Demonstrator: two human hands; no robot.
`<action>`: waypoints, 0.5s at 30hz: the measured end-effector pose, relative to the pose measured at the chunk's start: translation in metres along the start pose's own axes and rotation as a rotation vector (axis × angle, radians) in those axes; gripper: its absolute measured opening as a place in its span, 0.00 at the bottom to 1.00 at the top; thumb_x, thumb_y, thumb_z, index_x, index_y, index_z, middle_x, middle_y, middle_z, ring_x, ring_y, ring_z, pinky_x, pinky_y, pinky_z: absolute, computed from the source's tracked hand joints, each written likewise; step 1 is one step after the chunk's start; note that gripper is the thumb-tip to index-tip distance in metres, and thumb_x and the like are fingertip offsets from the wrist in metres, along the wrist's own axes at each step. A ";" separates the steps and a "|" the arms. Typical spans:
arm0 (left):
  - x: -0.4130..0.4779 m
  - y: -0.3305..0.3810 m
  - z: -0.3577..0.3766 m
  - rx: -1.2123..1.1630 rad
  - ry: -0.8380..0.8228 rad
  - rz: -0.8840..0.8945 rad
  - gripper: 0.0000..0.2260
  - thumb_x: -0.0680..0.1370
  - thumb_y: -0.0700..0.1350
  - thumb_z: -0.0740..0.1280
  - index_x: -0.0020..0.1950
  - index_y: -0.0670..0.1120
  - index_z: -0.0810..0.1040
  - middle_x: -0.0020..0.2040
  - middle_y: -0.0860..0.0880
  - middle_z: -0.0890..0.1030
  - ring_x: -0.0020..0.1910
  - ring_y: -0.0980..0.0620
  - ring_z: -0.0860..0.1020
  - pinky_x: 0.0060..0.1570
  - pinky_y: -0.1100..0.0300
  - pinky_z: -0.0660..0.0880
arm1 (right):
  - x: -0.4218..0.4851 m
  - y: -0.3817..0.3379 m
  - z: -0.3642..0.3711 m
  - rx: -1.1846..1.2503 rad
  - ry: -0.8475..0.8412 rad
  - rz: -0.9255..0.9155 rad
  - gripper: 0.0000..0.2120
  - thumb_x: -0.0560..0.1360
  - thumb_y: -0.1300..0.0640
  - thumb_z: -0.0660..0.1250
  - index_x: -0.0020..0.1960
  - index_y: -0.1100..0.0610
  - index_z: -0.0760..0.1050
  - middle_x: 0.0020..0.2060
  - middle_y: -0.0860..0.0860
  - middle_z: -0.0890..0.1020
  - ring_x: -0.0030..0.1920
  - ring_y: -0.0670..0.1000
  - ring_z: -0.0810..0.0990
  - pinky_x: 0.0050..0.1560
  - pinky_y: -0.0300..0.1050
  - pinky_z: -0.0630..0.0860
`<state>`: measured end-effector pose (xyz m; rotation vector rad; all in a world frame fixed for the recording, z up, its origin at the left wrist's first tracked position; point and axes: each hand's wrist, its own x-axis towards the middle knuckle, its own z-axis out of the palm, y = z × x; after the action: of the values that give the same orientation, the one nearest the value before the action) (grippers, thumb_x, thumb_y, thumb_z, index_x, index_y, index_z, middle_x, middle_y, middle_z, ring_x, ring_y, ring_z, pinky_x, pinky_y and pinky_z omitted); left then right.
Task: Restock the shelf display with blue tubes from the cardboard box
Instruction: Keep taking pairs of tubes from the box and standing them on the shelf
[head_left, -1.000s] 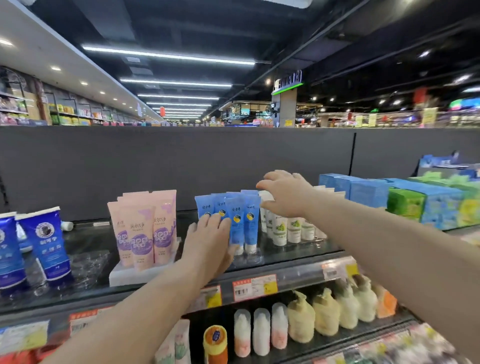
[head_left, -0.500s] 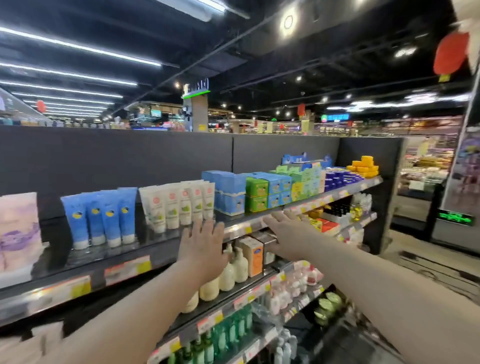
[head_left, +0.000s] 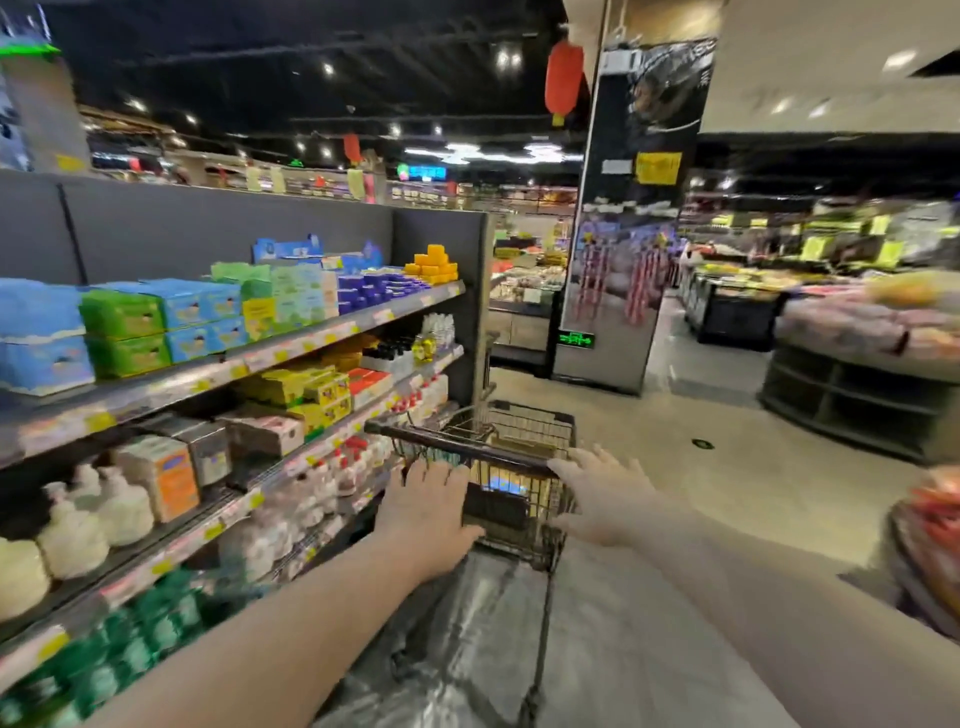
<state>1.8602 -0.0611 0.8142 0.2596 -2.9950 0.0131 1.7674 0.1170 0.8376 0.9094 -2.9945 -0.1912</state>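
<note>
We see our two hands, left (head_left: 431, 514) and right (head_left: 605, 499), both spread flat and holding nothing, lower centre, just at the dark bar of one wire cart (head_left: 530, 422). One tan box (head_left: 524, 446) shows blurred inside it. The stocked metal shelf (head_left: 291, 354) fills the left.

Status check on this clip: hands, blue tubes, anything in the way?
Both open: left hand, right hand, near shopping cart handle. No blue tubes discernible. Nothing blocks the handle.
</note>
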 end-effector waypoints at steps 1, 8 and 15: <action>0.010 0.013 0.004 0.010 -0.003 0.026 0.32 0.76 0.61 0.59 0.74 0.47 0.57 0.72 0.46 0.63 0.72 0.43 0.60 0.70 0.46 0.58 | -0.002 0.015 0.005 0.019 -0.007 0.029 0.34 0.75 0.42 0.62 0.76 0.47 0.51 0.77 0.50 0.53 0.77 0.57 0.49 0.73 0.64 0.50; 0.101 0.072 0.043 0.002 -0.059 0.140 0.31 0.76 0.62 0.59 0.73 0.48 0.58 0.71 0.46 0.64 0.71 0.44 0.61 0.70 0.46 0.60 | 0.023 0.096 0.036 0.068 -0.099 0.133 0.33 0.76 0.43 0.61 0.76 0.48 0.51 0.77 0.51 0.52 0.77 0.57 0.48 0.75 0.62 0.49; 0.238 0.123 0.084 -0.055 -0.094 0.241 0.27 0.75 0.62 0.60 0.68 0.49 0.63 0.67 0.47 0.68 0.68 0.45 0.65 0.66 0.48 0.63 | 0.104 0.194 0.068 0.015 -0.159 0.257 0.34 0.77 0.41 0.58 0.77 0.47 0.47 0.77 0.51 0.52 0.77 0.58 0.49 0.72 0.62 0.50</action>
<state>1.5954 0.0181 0.7636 -0.1111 -3.0946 -0.0585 1.5707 0.2272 0.7901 0.5236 -3.2242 -0.2494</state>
